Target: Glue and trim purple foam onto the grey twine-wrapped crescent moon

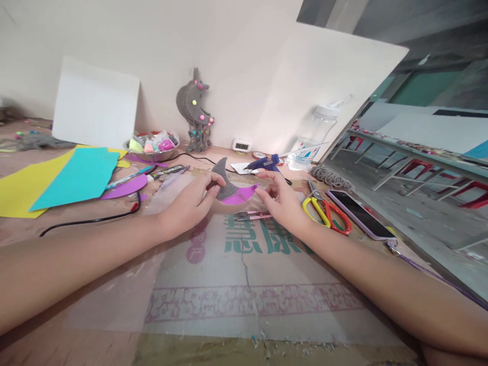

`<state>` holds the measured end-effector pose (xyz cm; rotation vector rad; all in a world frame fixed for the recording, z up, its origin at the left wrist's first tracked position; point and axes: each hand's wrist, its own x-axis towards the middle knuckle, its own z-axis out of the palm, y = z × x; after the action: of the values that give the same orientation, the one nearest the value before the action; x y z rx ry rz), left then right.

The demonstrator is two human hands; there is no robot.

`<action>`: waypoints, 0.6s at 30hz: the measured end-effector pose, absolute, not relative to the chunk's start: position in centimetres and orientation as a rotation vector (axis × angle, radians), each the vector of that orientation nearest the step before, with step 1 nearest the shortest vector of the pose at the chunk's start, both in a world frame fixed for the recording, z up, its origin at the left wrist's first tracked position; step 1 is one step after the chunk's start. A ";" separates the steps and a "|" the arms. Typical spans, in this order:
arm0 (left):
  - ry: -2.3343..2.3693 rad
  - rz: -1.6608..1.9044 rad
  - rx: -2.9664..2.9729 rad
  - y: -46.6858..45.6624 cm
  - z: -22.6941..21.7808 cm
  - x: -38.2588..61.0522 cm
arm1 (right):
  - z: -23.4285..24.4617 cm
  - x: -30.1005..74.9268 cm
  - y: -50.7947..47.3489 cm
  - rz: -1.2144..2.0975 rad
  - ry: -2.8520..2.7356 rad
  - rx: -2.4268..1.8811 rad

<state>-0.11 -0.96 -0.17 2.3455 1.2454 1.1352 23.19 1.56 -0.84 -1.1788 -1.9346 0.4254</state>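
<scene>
My left hand (196, 201) is closed on a crescent, with thumb and fingers pinching its left side. Grey yarn (224, 185) covers the crescent's upper left part; the rest is a bare purple crescent piece (240, 195) curving to the right. At its right tip is my right hand (282, 201), thumb close to or touching the tip. The index finger is raised apart from that thumb, and the other fingers are bent. Just below the crescent lie pink-handled thread snips (253, 216), on a translucent printed sheet (206, 310).
Right: scissors (328, 213), phone (362, 213), grey yarn bundle (331, 178). Behind: blue glue gun (265, 162), small clock (241, 146), water bottle (310, 137), decorated grey moon hanging (192, 109). Left: metal bowl of bits (152, 147), turquoise sheet (78, 175), black cable (91, 221).
</scene>
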 end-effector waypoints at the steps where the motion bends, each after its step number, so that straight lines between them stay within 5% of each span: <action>1: 1.241 1.144 2.349 -0.9 -0.2 -0.1 | -0.8 23.2 1.6 0.436 -1.912 -1.201; 12: 1.246 1.268 2.435 -0.8 -0.4 -0.1 | -0.1 22.5 1.1 0.426 -1.890 -1.303; 18: 1.244 1.290 2.441 -0.6 -0.5 -0.1 | -1.1 21.5 0.5 1.132 -1.883 -1.106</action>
<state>-0.11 -0.57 -0.51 2.4410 1.2437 1.2898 21.49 0.45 -1.15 -1.1060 -1.8830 1.1324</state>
